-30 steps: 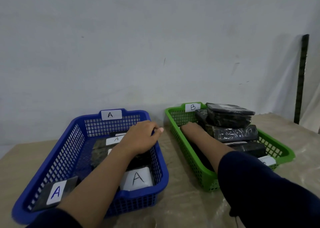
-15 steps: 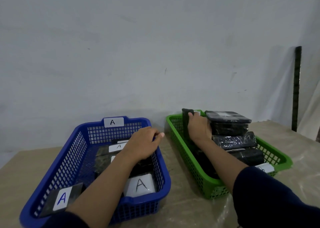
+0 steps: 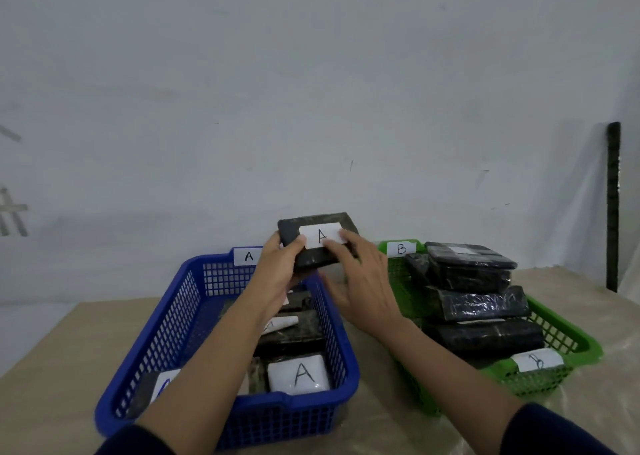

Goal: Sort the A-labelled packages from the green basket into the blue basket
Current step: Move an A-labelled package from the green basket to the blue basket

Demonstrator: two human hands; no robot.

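A black wrapped package with a white A label [image 3: 322,219] is held in the air above the far right corner of the blue basket [image 3: 277,420]. My left hand [image 3: 280,271] grips its left end, thumb on the label. My right hand [image 3: 363,281] holds its right end, fingertips on the label. Several A-labelled packages [image 3: 298,373] lie in the blue basket. The green basket [image 3: 585,340], tagged B, stands to the right with a stack of black packages [image 3: 478,304].
Both baskets sit side by side on a beige table [image 3: 52,368] close to a pale wall. A dark upright bar [image 3: 613,205] leans at the wall on the far right. Shiny plastic sheet covers the table's right part.
My right hand lifted a package out of the green basket's far left corner and carried it left. My left hand left the blue basket's rim and took hold of that package.
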